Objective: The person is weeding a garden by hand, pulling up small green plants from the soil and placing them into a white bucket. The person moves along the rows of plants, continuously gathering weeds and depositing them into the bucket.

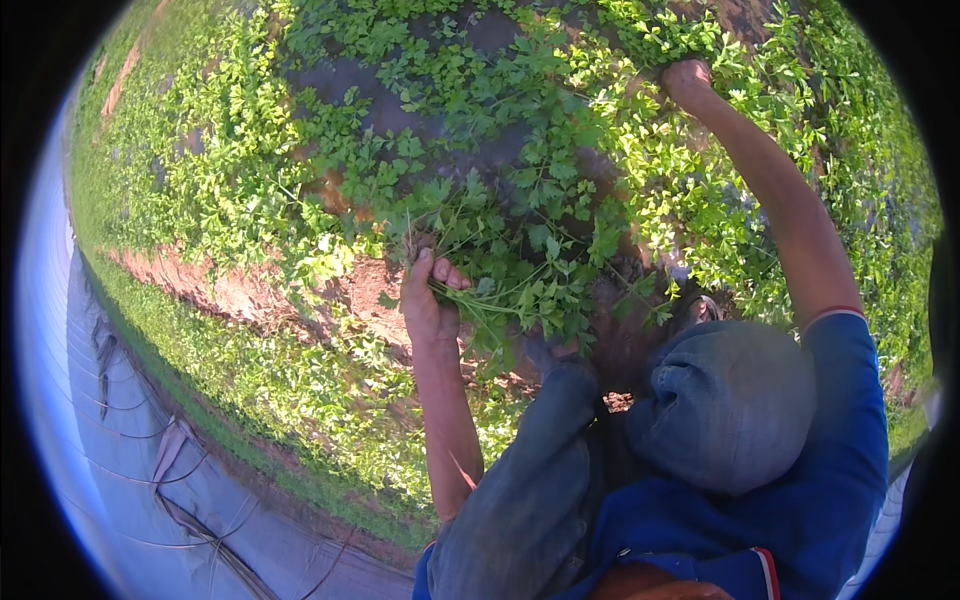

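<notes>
My left hand (pixel 431 304) is closed around the stems of a bunch of leafy green seedlings (pixel 536 289), which look like celery or parsley. Their tangled roots (pixel 417 241) stick out past my thumb, and the leafy tops spread to the right over my lower leg. Farther out at the upper right, my right hand (pixel 686 81) reaches down among growing plants (pixel 660 41) of the same kind. Its fingers are bent and partly hidden by leaves, so what they hold cannot be seen.
My bent knees (pixel 731 405) are close below the bunch, with a shoe (pixel 703 309) beside the plants. Bare reddish soil (pixel 375 296) forms a strip at the left. Dense greenery covers the bed. A plastic-covered tunnel wall (pixel 127 450) curves along the lower left.
</notes>
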{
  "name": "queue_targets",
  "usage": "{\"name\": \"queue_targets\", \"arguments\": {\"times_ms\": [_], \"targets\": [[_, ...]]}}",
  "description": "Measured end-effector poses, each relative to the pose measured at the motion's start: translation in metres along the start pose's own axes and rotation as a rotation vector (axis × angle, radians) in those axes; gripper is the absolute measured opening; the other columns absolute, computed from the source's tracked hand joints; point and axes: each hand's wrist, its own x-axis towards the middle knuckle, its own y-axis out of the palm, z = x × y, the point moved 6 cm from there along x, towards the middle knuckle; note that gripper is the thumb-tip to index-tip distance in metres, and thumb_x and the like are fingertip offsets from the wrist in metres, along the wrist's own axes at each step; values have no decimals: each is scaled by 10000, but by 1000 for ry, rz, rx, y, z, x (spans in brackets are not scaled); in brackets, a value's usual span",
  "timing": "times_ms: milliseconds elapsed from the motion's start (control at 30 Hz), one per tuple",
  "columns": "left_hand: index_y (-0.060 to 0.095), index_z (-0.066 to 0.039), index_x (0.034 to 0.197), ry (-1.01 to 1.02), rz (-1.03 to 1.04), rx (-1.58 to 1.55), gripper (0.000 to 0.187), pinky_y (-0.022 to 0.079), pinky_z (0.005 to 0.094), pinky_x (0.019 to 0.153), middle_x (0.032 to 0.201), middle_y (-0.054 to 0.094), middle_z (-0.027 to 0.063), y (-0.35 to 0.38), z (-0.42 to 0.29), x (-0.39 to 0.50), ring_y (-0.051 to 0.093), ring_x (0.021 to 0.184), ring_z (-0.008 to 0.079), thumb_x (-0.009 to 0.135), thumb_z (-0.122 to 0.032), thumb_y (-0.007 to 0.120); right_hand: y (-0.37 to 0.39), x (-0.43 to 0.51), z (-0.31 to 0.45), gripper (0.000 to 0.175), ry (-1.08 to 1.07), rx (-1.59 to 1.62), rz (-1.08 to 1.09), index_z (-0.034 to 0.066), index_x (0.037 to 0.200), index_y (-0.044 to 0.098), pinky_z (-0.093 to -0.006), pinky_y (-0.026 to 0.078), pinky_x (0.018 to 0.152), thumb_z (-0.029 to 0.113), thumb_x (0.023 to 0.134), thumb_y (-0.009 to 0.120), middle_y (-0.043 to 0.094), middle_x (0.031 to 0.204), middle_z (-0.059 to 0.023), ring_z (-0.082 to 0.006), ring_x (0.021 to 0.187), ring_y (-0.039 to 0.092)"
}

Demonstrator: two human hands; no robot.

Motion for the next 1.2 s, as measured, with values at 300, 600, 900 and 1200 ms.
{"name": "queue_targets", "arguments": {"times_ms": [300,600,900,1200], "targets": [[550,-119,1090,-8,23,79,208,407,324,597,645,441,-30,3,3,-3,442,585,127,911,-223,536,30,11,-13,296,9,95,114,142,989,730,-475,559,599,172,696,756,707,988,-38,-236,861,683],[506,-76,954,-8,54,58,73,482,328,531,633,467,10,21,13,2,483,529,154,931,-145,512,17,-20,-29,199,110,393,54,75,941,714,-423,564,696,145,811,582,694,993,-114,-282,879,679],[510,-64,968,-41,73,72,99,484,323,531,629,467,14,31,24,9,484,531,152,918,-147,528,-27,-136,35,160,-207,749,-87,44,982,612,-395,514,652,117,868,528,623,809,-100,-228,707,603],[528,-49,1065,-12,131,106,198,476,309,532,634,460,8,48,26,7,483,536,142,911,-168,561,-46,-144,-9,296,-287,2058,346,90,944,615,-382,385,891,328,812,732,616,828,-56,-178,846,551]]}}
